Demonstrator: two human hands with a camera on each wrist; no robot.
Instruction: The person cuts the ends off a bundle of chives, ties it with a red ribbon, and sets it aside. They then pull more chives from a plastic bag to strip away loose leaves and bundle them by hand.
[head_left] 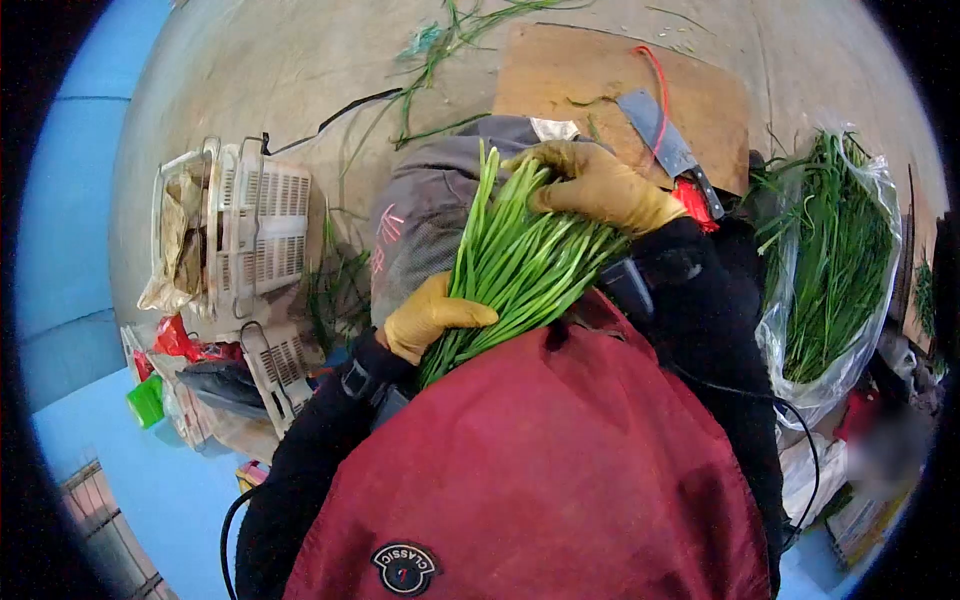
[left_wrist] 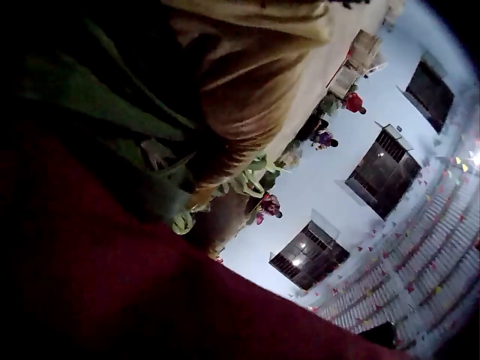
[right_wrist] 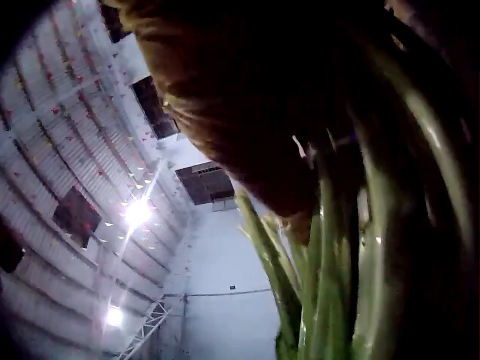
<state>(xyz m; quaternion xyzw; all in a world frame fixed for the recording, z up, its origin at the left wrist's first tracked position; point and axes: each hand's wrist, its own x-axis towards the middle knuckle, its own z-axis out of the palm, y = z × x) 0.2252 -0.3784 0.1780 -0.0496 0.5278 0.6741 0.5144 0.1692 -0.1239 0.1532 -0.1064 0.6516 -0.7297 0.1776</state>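
A thick bunch of garlic chives (head_left: 530, 270) lies slantwise across the person's lap in the head view, its pale cut ends toward the top. My gloved left hand (head_left: 432, 318) grips the bunch from the lower left, thumb laid over the stalks. At the upper end my gloved right hand (head_left: 600, 185) holds some stalks between thumb and curled fingers. In the right wrist view, chive stalks (right_wrist: 322, 300) stick out below the dark glove (right_wrist: 225, 97). The left wrist view shows the left glove (left_wrist: 247, 82) beside dim green leaves; its fingertips are hidden.
A wooden board (head_left: 570, 70) with a cleaver (head_left: 660, 130) lies on the floor ahead. At right stands a plastic bag of long greens (head_left: 835, 260). White plastic baskets (head_left: 270, 220) sit at left. Loose leaves (head_left: 430, 80) are strewn on the floor. A red apron (head_left: 540, 460) covers the lap.
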